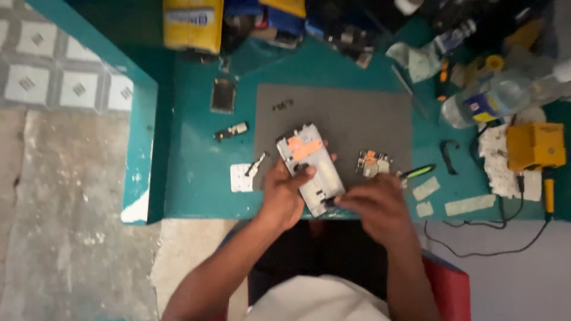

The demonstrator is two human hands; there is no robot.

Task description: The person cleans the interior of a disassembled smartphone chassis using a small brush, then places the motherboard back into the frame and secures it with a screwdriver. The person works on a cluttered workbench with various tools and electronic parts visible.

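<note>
Over teal bench (196,178): one phone frame (310,168), long axis upper-left to lower-right, gripped by left hand (282,193); pinched at lower end by right hand (375,208).

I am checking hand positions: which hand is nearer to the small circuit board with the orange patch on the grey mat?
Right. The right hand lies just below the small circuit board; the left hand is farther left, holding the opened phone frame.

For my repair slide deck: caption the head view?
Left hand and right hand hold an opened phone over a grey mat.
</note>
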